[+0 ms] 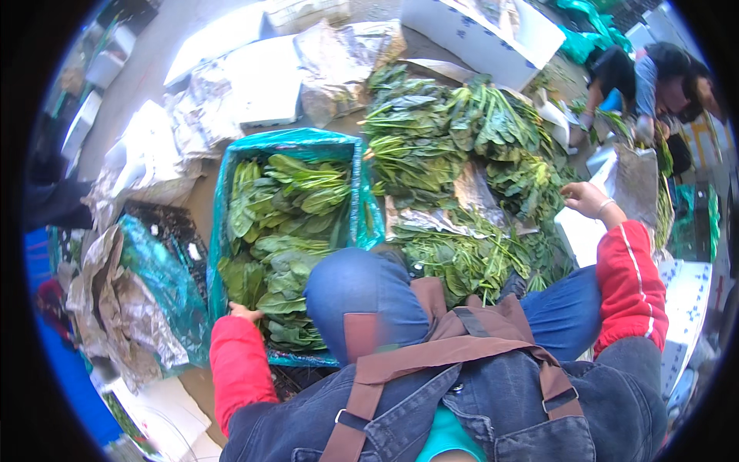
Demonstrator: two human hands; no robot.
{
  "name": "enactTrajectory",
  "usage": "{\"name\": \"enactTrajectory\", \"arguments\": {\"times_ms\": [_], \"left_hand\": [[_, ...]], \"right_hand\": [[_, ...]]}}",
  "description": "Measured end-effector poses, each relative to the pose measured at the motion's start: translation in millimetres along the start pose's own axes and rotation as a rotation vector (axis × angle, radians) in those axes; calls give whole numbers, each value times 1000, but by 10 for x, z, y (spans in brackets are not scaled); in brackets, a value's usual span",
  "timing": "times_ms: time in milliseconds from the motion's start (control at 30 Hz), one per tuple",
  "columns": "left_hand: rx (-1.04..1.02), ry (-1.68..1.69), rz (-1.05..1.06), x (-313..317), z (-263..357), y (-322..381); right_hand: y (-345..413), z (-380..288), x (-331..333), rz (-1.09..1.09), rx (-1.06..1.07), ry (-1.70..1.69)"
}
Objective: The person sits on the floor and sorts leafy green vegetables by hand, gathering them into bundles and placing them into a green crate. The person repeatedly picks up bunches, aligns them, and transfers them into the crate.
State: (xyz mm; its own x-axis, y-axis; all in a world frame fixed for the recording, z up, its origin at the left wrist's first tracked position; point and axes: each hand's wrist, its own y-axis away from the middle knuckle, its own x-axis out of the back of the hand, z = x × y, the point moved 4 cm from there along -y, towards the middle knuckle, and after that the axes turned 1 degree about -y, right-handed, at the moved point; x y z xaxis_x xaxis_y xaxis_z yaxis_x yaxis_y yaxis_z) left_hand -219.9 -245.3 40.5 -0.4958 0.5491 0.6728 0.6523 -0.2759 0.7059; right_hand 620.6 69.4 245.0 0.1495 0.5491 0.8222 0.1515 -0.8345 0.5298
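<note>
My left hand (245,312) is low at the left side of a crate (216,242) lined with teal plastic film. Its fingers meet the leafy greens (294,248) inside; whether they grip a leaf is hidden. Bundles of greens fill the crate in rows, stems and broad leaves showing. Out to the right, my right hand (586,199) has its fingers bent at the edge of a greens bundle (528,182); a grip is not clear. More bundles (413,144) are heaped right of the crate. Loose leaves and stems (462,260) lie before my knees.
A white foam box (473,40) stands behind the heap. Crumpled paper (340,63) and a white foam slab (265,81) lie behind the crate. Teal film (161,277) and brown paper (109,289) are at left. Another person's hands (644,130) handle greens at upper right.
</note>
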Motion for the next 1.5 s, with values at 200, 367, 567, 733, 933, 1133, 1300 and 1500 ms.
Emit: {"name": "enactTrajectory", "arguments": {"times_ms": [200,367,567,733,933,1133,1300,1500], "left_hand": [[11,306,323,-634,-161,-462],[114,-84,873,-1002,-12,-741],[106,-192,333,-506,-274,-809],[-186,-11,229,700,-362,-562],[-776,243,82,1824,2442,918],[-1208,-55,-443,1104,5512,2577],[-1694,-222,-225,-500,7049,3242],[-1462,-153,-355,-1533,7198,3142]], "right_hand": [[-200,109,-241,-79,-71,66],[-420,436,-741,-182,-100,75],[-913,791,-1307,-105,-425,-728],[-1384,1023,-1367,177,-536,-1185],[-2035,1696,-1585,540,-687,-1438],[-2601,1878,-1604,566,-684,-739],[-2891,1965,-1574,481,-615,-710],[-2917,1735,-1475,354,-578,-879]]}}
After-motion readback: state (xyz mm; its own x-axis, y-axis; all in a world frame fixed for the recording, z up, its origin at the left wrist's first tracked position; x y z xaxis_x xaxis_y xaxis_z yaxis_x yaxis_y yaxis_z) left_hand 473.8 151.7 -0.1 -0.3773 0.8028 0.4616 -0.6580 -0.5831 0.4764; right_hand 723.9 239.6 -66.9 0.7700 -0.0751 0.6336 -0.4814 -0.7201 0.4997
